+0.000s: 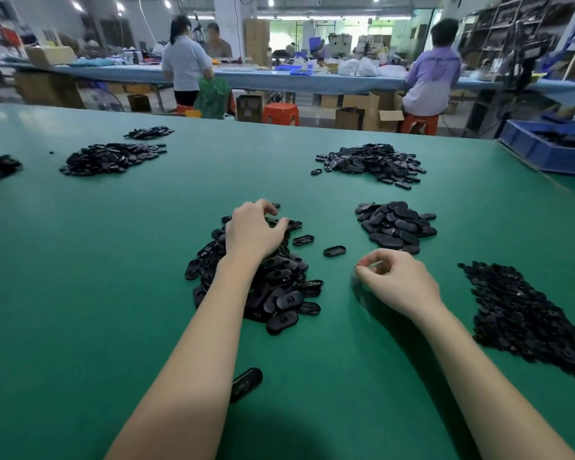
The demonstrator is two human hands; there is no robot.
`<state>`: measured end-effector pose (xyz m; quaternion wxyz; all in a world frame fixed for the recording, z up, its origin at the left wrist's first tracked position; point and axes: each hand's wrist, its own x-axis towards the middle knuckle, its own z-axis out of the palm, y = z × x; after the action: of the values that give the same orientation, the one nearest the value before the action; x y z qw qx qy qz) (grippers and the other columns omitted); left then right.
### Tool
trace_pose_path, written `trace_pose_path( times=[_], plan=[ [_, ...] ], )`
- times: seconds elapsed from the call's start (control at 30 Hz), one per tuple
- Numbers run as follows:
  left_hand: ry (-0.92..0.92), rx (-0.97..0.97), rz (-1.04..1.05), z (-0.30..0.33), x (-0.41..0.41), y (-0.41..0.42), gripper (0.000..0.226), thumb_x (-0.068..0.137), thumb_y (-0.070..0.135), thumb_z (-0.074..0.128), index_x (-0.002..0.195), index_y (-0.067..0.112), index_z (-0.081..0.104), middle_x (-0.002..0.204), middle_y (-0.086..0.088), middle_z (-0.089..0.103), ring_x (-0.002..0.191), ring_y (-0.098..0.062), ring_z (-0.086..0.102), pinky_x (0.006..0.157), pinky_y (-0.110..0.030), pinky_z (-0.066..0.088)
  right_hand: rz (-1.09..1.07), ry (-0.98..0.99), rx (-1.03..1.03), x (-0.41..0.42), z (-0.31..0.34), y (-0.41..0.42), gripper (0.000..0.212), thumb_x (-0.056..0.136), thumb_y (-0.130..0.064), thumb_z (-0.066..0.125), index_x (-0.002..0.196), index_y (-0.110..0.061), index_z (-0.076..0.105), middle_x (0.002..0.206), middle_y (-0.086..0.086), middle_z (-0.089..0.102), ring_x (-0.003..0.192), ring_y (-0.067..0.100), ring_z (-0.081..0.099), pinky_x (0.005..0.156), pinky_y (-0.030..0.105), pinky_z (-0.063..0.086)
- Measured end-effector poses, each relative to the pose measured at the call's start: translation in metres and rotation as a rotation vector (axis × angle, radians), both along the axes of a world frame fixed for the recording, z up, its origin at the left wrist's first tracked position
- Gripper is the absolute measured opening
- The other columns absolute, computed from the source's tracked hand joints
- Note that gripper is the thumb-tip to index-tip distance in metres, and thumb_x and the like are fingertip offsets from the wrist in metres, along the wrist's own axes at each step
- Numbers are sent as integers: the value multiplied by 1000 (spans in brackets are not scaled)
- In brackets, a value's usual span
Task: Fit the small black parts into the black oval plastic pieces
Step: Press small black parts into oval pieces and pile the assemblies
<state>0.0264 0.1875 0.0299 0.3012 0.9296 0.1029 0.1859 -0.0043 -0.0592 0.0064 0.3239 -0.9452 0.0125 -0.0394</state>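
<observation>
Left hand (253,229) claws into the oval-piece heap (263,280); right hand (397,280) curls, contents unclear. Large unfitted piles (525,313) remain on the bench (97,277).

Your black oval plastic pieces (273,287) lie heaped in a loose pile in front of you, some face up, some hollow side up. Two single ovals (334,251) sit apart just right of it. Another heap (395,227) lies farther right, and the flat small black parts (525,313) spread at far right.
</observation>
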Motion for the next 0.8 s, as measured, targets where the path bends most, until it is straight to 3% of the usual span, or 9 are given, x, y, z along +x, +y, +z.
trace_pose_path(
  times=[0.17,0.4,0.67,0.8],
  plan=[
    [185,108,194,-16,-4,9,45,91,56,56,126,28,57,140,-6,47,136,-30,37,115,-54,25,18,11,8,1,1,0,4,84,-46,66,82,-43,68,79,-30,65,78,-11,53,60,19,34],
    [162,100,133,-21,-4,-6,40,96,45,53,131,28,54,140,-7,47,133,-28,40,110,-46,29,21,23,16,1,0,0,4,83,-46,66,82,-43,68,78,-28,66,78,-11,55,60,19,35],
    [89,91,16,-21,-5,-29,42,92,46,59,131,31,56,135,-3,54,130,-25,46,106,-42,34,28,32,10,2,0,-1,6,84,-47,65,83,-43,68,80,-28,66,79,-11,55,60,19,35],
    [24,4,24,-18,-5,-26,36,90,43,65,122,26,62,126,-3,59,122,-24,53,102,-39,39,31,34,7,1,0,-1,6,85,-47,64,83,-43,67,81,-28,66,79,-11,55,60,19,35]
  ],
)
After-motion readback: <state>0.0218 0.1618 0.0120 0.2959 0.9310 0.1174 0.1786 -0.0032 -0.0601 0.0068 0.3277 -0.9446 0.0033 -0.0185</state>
